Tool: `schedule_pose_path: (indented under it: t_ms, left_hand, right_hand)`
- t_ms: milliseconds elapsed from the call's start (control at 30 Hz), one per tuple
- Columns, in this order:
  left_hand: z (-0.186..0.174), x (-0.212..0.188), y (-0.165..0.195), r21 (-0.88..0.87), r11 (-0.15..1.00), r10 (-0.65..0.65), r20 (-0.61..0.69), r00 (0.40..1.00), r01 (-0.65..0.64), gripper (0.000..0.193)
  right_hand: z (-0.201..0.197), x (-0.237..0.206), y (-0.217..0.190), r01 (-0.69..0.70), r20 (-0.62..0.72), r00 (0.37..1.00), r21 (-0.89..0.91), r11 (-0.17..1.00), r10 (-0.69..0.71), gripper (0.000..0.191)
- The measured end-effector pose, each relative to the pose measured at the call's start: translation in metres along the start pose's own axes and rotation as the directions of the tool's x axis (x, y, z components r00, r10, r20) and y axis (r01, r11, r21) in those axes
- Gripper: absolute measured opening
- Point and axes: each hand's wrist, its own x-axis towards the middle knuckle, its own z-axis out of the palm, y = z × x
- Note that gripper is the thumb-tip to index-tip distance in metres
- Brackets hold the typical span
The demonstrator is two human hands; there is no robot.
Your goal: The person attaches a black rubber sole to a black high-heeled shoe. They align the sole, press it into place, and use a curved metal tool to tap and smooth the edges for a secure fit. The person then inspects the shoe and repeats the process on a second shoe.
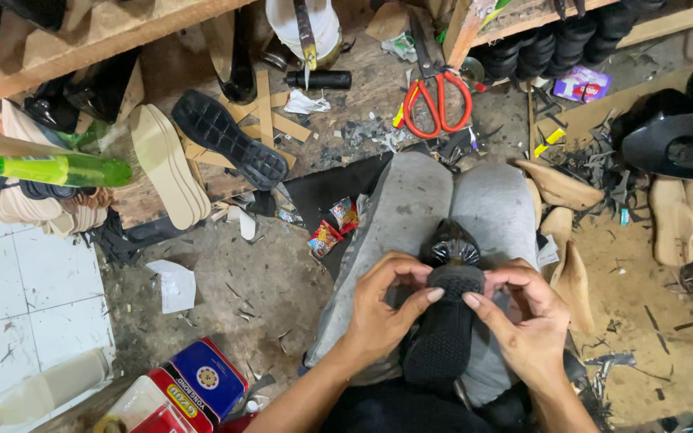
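Hands | left hand (378, 309) and right hand (527, 317) both pinch black shoe sole (447, 321) | on lap

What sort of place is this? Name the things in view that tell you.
Most likely a shoemaker's workshop. Both hands press a black textured rubber sole onto a shoe on the lap; loose cream foam soles, orange-handled scissors and pale wooden shoe lasts lie around.

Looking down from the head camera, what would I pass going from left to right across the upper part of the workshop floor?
Green plastic bottle → cream shoe sole → black treaded sole → black tube → orange-handled scissors → purple packet → glossy black shoe form.
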Motion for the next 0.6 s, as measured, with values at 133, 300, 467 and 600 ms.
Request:
schedule_pose_path:
  t_ms: [133,300,467,600]
  left_hand:
    - [0.006,0.000,-0.006,-0.116,0.990,-0.079,-0.010,0.997,0.078,0.024]
    - [0.003,0.001,-0.010,-0.203,0.978,-0.040,0.063,0.997,0.052,0.020]
    - [0.003,0.002,-0.008,-0.036,0.998,0.056,0.074,0.996,-0.053,0.022]
    - [0.004,0.003,-0.006,-0.086,0.996,-0.031,0.076,0.997,0.038,0.021]
  right_hand:
    - [0.002,0.002,-0.001,-0.067,-0.025,0.997,-0.017,0.998,0.067,0.030]
    - [-0.004,0.036,-0.028,0.034,0.070,0.997,-0.036,0.999,-0.032,0.026]
    - [-0.006,0.096,-0.052,0.027,0.350,0.931,-0.339,0.940,0.100,0.032]
    - [-0.003,0.110,-0.058,0.016,0.433,0.876,-0.463,0.886,0.210,0.032]
